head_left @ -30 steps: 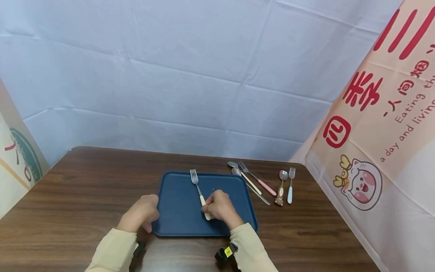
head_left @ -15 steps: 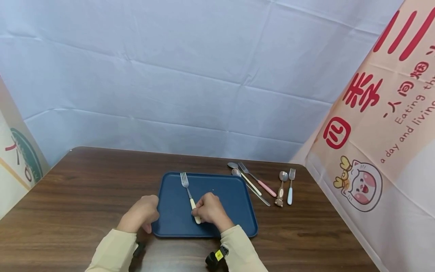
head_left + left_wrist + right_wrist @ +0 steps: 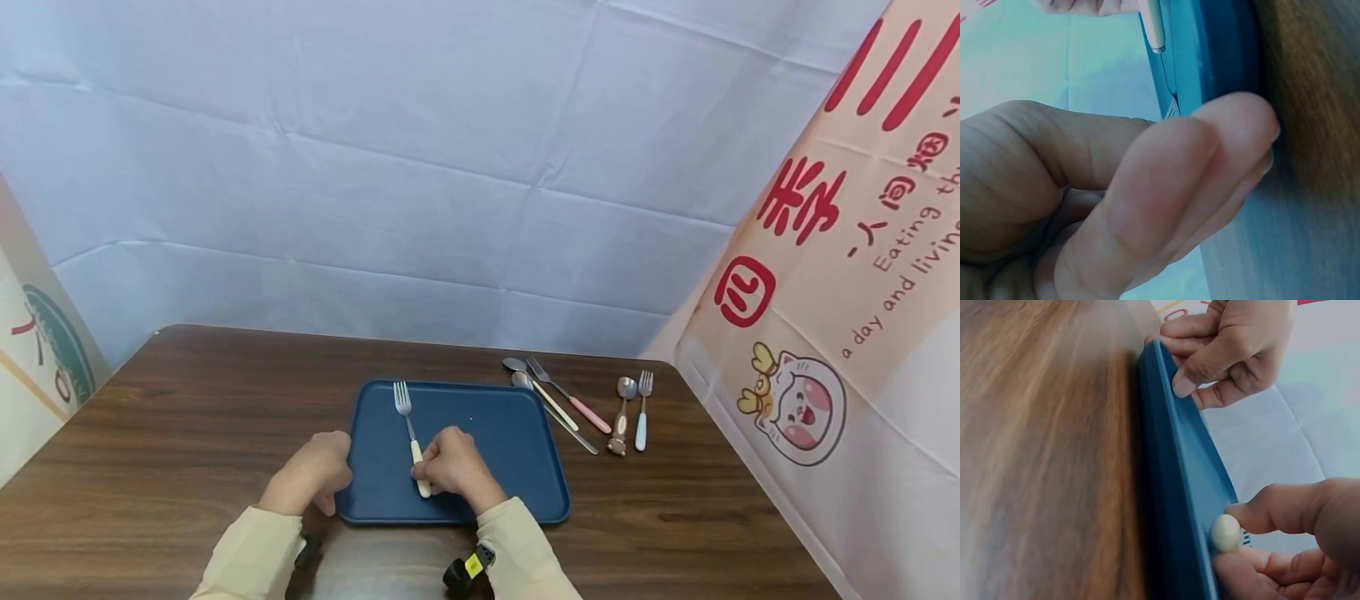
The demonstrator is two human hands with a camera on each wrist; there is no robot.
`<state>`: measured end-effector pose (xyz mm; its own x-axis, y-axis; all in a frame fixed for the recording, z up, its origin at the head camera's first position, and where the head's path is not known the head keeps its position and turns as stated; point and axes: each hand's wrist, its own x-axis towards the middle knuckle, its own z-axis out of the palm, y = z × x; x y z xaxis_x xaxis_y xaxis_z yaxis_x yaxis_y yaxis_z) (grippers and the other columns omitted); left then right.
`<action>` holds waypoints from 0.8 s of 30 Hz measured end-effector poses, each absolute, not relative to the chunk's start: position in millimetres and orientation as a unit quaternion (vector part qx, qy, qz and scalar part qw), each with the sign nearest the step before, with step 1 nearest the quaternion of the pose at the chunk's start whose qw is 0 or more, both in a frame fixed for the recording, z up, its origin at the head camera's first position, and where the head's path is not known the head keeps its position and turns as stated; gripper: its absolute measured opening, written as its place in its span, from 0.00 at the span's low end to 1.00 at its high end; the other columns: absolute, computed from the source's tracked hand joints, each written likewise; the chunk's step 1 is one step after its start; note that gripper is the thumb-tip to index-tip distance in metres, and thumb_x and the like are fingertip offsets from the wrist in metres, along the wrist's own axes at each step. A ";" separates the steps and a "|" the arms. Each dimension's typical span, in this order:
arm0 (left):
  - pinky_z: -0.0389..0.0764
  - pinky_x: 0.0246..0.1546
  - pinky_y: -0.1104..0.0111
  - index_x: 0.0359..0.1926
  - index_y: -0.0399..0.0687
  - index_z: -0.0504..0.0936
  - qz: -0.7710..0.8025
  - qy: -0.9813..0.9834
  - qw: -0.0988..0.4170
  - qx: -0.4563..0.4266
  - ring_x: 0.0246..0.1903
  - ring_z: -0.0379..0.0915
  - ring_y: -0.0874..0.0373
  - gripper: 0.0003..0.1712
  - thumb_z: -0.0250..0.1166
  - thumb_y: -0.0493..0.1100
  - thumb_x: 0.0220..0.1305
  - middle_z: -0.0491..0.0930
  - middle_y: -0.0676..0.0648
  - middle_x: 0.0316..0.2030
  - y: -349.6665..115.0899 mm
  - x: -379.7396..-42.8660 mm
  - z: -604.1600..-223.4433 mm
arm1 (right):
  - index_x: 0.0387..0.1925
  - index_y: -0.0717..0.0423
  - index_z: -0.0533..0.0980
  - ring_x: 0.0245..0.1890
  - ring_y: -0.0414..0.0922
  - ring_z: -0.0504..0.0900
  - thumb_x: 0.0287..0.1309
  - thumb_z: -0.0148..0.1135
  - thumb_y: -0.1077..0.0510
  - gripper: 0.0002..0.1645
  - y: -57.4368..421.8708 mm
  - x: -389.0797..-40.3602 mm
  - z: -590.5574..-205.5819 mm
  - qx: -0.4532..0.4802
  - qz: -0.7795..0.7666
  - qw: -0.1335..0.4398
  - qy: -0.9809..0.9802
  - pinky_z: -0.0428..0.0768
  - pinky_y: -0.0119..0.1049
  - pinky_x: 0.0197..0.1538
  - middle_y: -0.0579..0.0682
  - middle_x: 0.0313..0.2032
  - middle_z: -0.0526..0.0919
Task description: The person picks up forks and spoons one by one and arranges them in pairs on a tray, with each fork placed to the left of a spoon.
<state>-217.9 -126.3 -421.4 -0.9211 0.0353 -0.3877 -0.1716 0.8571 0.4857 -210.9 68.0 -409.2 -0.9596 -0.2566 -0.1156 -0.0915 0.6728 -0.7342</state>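
Observation:
A fork with a cream handle lies over the left part of the dark blue tray, its tines toward the far rim. My right hand pinches the handle near its lower end. The right wrist view shows the rounded handle end between thumb and finger, close above the tray's near rim. At the tray's left side, my left hand grips the rim. Its thumb lies over the inner side in the right wrist view, while the other fingers are partly hidden behind the edge.
Right of the tray lie a pink-handled fork, a cream-handled spoon and a metal spoon, close together. Farther right are a bear-handled spoon and a blue-handled fork. A pale cloth hangs behind the wooden table.
My right hand has moved left across the tray with the fork, mostly in the first half second. The left hand and the tray have stayed in place.

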 end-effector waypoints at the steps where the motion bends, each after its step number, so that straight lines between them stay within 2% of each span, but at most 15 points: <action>1: 0.76 0.15 0.65 0.55 0.24 0.66 0.266 0.944 0.195 -0.034 0.09 0.74 0.52 0.23 0.53 0.22 0.55 0.69 0.21 0.44 -126.1 -216.3 -419.0 | 0.13 0.57 0.78 0.12 0.41 0.77 0.47 0.68 0.64 0.12 66.7 -210.6 -408.5 -0.092 -0.393 0.109 0.908 0.76 0.33 0.19 0.47 0.12 0.76; 8: 0.77 0.15 0.66 0.50 0.21 0.67 0.273 0.943 0.188 -0.020 0.09 0.74 0.53 0.19 0.53 0.21 0.55 0.70 0.21 0.38 -123.5 -203.0 -399.4 | 0.12 0.58 0.76 0.12 0.42 0.77 0.45 0.70 0.65 0.13 58.7 -208.8 -408.3 -0.075 -0.395 0.115 0.908 0.76 0.34 0.18 0.48 0.11 0.75; 15: 0.77 0.16 0.65 0.51 0.20 0.66 0.270 0.945 0.183 -0.011 0.10 0.74 0.54 0.20 0.52 0.21 0.55 0.70 0.21 0.38 -122.0 -195.8 -389.0 | 0.14 0.60 0.77 0.12 0.42 0.78 0.43 0.70 0.67 0.11 51.4 -205.9 -409.9 -0.070 -0.420 0.121 0.897 0.77 0.33 0.18 0.49 0.12 0.75; 20: 0.77 0.15 0.65 0.53 0.20 0.65 0.269 0.945 0.188 -0.019 0.09 0.74 0.52 0.22 0.53 0.22 0.55 0.70 0.21 0.39 -122.5 -202.6 -397.4 | 0.15 0.61 0.78 0.12 0.42 0.78 0.43 0.71 0.67 0.10 46.9 -204.6 -410.5 -0.064 -0.432 0.118 0.892 0.77 0.33 0.18 0.49 0.13 0.76; 24: 0.76 0.13 0.65 0.55 0.23 0.65 0.267 0.943 0.194 -0.036 0.09 0.74 0.52 0.24 0.53 0.23 0.55 0.69 0.21 0.43 -125.3 -217.6 -421.6 | 0.16 0.62 0.78 0.13 0.42 0.78 0.43 0.71 0.67 0.09 41.8 -204.0 -410.7 -0.059 -0.435 0.121 0.890 0.77 0.33 0.18 0.50 0.15 0.76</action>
